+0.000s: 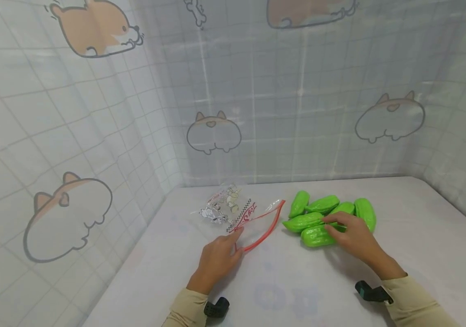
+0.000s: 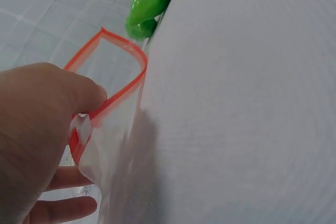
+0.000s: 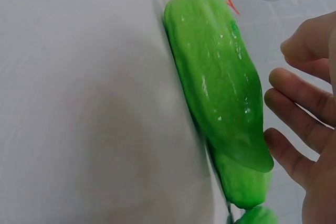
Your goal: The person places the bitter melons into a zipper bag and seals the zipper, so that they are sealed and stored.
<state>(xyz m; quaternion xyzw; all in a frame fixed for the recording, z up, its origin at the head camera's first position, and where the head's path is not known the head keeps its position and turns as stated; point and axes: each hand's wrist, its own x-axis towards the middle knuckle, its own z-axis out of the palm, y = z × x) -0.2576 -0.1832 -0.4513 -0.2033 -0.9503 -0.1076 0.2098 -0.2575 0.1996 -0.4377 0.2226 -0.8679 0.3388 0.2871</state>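
Observation:
A clear zip bag (image 1: 257, 219) with a red zip edge lies on the table, its mouth gaping toward the right. My left hand (image 1: 219, 256) pinches the bag's near rim; in the left wrist view the thumb lies over the red zip edge (image 2: 122, 92), with fingers on the other side. Several glossy green toy vegetables (image 1: 304, 222), shaped like stubby, ridged gourds, lie in a cluster to the right of the bag. Above the near ones is my right hand (image 1: 353, 236), fingers loosely bent. In the right wrist view its fingertips are right beside one green gourd (image 3: 218, 72), not wrapped round it.
Printed cartoon figures and lettering show through the bag's far part (image 1: 222, 204). The white table (image 1: 273, 272) is bounded by a sheet-like wall (image 1: 298, 150) at the back and on both sides. A dark band (image 1: 373, 293) sits at each wrist.

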